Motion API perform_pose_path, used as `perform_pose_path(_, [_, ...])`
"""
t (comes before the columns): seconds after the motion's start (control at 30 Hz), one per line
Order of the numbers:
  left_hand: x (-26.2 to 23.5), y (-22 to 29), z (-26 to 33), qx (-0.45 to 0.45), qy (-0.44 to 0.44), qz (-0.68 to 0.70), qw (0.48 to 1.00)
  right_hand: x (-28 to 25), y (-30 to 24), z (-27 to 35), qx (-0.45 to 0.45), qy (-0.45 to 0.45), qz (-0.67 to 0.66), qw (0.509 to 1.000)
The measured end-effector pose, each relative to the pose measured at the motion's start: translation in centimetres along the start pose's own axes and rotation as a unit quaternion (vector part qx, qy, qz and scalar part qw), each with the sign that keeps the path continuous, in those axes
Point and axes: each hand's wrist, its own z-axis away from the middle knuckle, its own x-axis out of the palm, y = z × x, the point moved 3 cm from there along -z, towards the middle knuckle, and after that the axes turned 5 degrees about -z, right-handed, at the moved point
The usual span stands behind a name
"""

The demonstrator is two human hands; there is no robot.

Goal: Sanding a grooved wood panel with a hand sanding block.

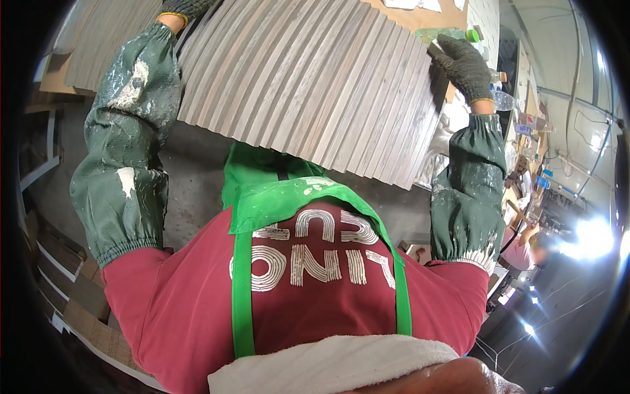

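In the head view, a brown tabletop (pixel 453 14) shows upper right, grey floor (pixel 193 164) left of centre. The right hand (pixel 464 65), fingers bent, partly covers a green-capped bottle (pixel 448 33); the left hand (pixel 187 7) is cropped. I cannot tell whether either grips. Grey wood-grained boards (pixel 308 85) stand closely packed, upper centre.

Left hand (pixel 187 6) and right hand (pixel 463 69) (gloved) flank grey slats (pixel 302 85).

Fisheye bending toward the rim, black vignette in the corners, middle evenly lit, white light (pixel 594 239) glaring at right, smaller starry lamp (pixel 529 328) below, shadowed floor (pixel 197 174) left of centre
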Motion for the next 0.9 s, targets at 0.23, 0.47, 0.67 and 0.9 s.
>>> perform_pose_path(0.23, [0.2,-0.4,0.2,-0.018,0.005,-0.011,1.000,0.1,2.8,-0.2,0.022,0.071,-0.116,0.990])
perform_pose_path(0.47, [0.8,0.5,-0.7,-0.008,0.015,-0.045,0.999,3.8,3.3,0.8,0.007,0.087,-0.293,0.952])
perform_pose_path(0.67, [4.3,-6.1,-1.0,0.041,0.013,-0.151,0.988,0.4,-4.8,8.9,-0.065,0.030,-0.345,0.936])
perform_pose_path(0.9, [5.3,-5.9,-2.0,0.052,0.004,-0.174,0.983,-1.0,-7.4,18.0,-0.075,-0.123,-0.380,0.914])
